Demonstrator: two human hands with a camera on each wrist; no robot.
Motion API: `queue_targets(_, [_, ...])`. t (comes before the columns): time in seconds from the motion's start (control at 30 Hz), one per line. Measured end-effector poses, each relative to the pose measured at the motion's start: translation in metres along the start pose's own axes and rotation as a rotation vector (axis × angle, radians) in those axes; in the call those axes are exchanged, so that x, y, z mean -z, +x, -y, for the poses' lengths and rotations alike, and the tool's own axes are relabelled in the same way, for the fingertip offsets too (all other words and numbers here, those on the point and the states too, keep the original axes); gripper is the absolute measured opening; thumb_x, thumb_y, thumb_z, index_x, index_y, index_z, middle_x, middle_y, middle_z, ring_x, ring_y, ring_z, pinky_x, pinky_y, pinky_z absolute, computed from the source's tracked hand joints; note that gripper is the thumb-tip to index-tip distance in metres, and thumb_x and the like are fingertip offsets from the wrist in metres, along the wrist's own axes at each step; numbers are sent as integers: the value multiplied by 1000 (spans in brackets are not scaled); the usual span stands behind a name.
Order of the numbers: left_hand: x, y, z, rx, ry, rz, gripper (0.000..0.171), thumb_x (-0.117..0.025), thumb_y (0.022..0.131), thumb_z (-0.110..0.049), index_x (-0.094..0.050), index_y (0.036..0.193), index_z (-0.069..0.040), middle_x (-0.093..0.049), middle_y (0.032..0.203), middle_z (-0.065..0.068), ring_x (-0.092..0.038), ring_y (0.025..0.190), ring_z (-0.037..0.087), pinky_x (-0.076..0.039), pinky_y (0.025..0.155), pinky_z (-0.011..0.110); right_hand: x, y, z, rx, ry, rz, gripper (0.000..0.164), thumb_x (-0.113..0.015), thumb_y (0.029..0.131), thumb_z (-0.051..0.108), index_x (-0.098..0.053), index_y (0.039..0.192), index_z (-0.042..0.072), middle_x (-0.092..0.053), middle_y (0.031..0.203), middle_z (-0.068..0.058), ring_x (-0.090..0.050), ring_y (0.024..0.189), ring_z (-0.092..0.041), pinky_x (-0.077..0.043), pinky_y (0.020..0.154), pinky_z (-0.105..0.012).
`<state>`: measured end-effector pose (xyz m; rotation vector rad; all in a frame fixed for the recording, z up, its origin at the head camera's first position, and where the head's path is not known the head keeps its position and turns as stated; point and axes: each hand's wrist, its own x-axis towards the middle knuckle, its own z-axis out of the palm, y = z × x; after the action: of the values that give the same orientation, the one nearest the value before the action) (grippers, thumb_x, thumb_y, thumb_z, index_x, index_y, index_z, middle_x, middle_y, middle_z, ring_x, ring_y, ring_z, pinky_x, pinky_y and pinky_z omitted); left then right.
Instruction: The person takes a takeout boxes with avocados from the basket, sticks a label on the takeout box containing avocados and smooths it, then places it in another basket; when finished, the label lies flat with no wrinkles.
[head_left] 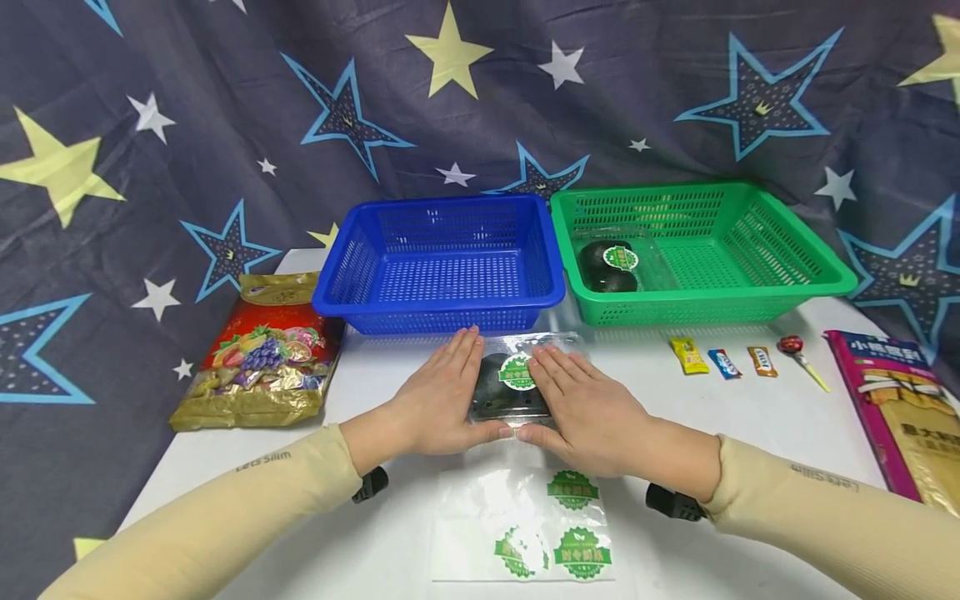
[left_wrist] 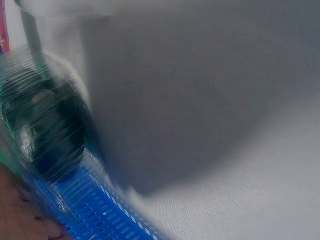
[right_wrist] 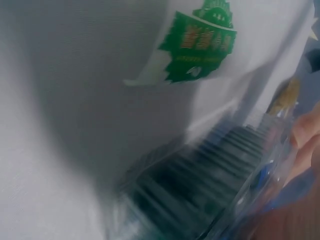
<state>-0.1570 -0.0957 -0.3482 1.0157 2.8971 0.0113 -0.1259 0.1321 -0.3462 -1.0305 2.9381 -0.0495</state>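
A clear plastic clamshell box (head_left: 551, 338) lies on the white table, dark rounded fruit (head_left: 489, 392) inside it. On its lid is a round green-and-white sticker (head_left: 517, 372). My left hand (head_left: 438, 396) rests along the box's left side with fingers straight and pointing forward. From the right, my right hand (head_left: 588, 408) lies flat over the lid, its fingertips at the sticker's edge. Both thumbs point inward along the near edge, tips close together. In the wrist views the ribbed box wall (right_wrist: 195, 185) shows the dark fruit (left_wrist: 50, 125) through it.
Nearer me lies a sticker sheet (head_left: 480, 546) with several green labels. Behind stand a blue basket (head_left: 442, 321) and a green basket (head_left: 712, 312) holding a similar box (head_left: 660, 267). A candy bag (head_left: 262, 350) is left; small sweets (head_left: 688, 356) and a purple packet (head_left: 862, 400) are right.
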Motion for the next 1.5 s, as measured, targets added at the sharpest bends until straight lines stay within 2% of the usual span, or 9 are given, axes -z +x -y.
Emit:
queue_targets(0.23, [-1,0,0,10,-13,5,113,-35,82,-80,-10,149,8,-3,157,25,-3,145,34,-11,116,41,7,-6,-10,-7,-20,-7,89,-24,95,66,-30,145,-8,-23,153,-23,-16,143,-36,-19,114,-49])
queue_targets(0.4, [-1,1,0,4,-24,7,113,-36,82,-79,-10,149,8,-2,156,25,-2,145,34,-11,116,42,7,-1,-20,81,1,-45,83,-33,97,60,-32,144,-7,-25,152,-23,-18,143,-36,-21,114,-48])
queue_targets(0.5, [-1,1,0,-4,-26,2,112,-38,83,-78,-12,148,9,-3,156,26,-3,145,35,-11,116,42,5,7,-23,139,26,-39,80,-34,97,58,-31,145,-5,-25,153,-22,-18,143,-34,-20,114,-47])
queue_targets(0.7, [-2,1,1,-11,-19,17,111,-36,84,-78,-13,148,9,-2,156,25,-3,144,36,-10,116,41,4,25,-14,178,70,-5,82,-29,97,61,-29,146,-6,-24,153,-22,-18,143,-33,-19,115,-47])
queue_targets(0.83, [-1,0,1,-3,-2,39,111,-34,84,-78,-9,149,8,0,156,24,0,144,35,-9,116,41,4,29,-3,193,64,22,87,-23,96,65,-27,147,-5,-22,154,-20,-16,144,-31,-18,115,-45])
queue_targets(0.97, [0,-1,1,-5,9,33,111,-34,84,-78,-9,149,8,0,156,26,-1,144,36,-10,116,42,4,25,4,226,68,38,86,-22,96,64,-24,148,-3,-19,155,-18,-14,144,-28,-16,116,-43])
queue_targets(1.1, [0,0,0,-2,5,21,112,-32,83,-80,-11,149,8,-1,156,25,-2,145,35,-11,116,42,4,16,0,282,103,36,78,-30,98,58,-24,149,-1,-19,156,-15,-14,145,-27,-16,116,-42])
queue_targets(1.3, [-2,0,0,8,-23,26,113,-36,82,-80,-9,150,6,1,157,23,-1,145,33,-9,116,40,5,-1,-21,375,89,-9,69,-39,99,50,-31,148,1,-27,154,-12,-23,142,-26,-21,115,-42])
queue_targets(1.5, [-1,1,2,7,-39,31,113,-34,81,-81,-9,150,5,1,157,21,1,145,31,-9,116,40,9,-8,-41,358,54,-48,61,-47,98,43,-40,144,2,-37,149,-12,-31,139,-26,-25,113,-44])
